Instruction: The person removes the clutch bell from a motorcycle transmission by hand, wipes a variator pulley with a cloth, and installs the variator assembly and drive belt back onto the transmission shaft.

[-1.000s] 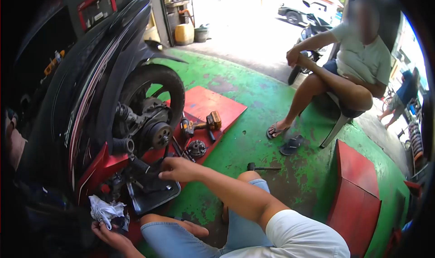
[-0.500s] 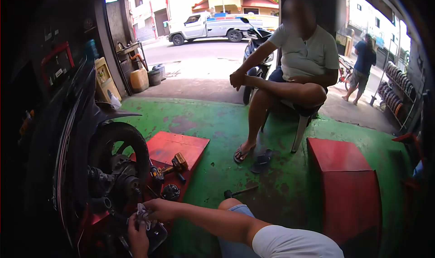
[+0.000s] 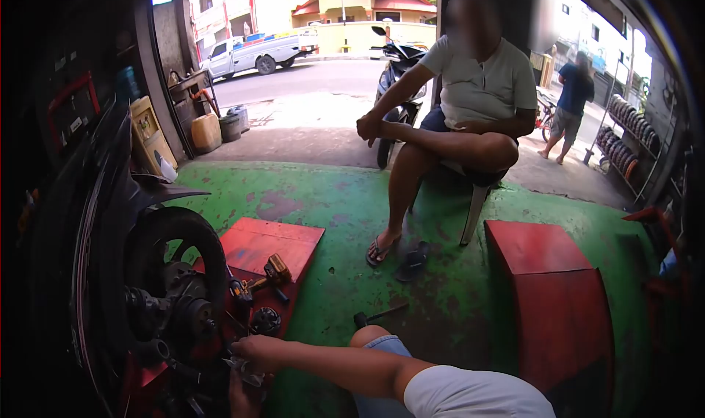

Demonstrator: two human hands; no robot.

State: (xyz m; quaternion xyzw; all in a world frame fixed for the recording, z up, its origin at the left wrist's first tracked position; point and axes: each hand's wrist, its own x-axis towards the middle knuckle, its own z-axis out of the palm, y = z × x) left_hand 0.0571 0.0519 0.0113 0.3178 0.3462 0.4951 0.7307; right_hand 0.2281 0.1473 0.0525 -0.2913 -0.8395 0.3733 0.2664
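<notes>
Since a moment ago, our right hand (image 3: 260,351) has come to the rag (image 3: 248,372) and grips it, above our left hand (image 3: 242,397), whose grip we cannot tell. The rag is near the scooter's rear wheel (image 3: 212,247).

White short sleeve (image 3: 481,394), plain fabric, loose cut, wide opening just above right elbow; soft creases, greyish shading in folds. Right forearm (image 3: 338,363) bare from sleeve edge to wrist. Right hand (image 3: 258,353) bare, ungloved. Left hand (image 3: 242,397) also bare, dim, partly hidden. Pale blue denim shorts (image 3: 383,347), lighter hem band around bare knee (image 3: 370,335); rest of shorts mostly hidden behind arm and sleeve.
</notes>
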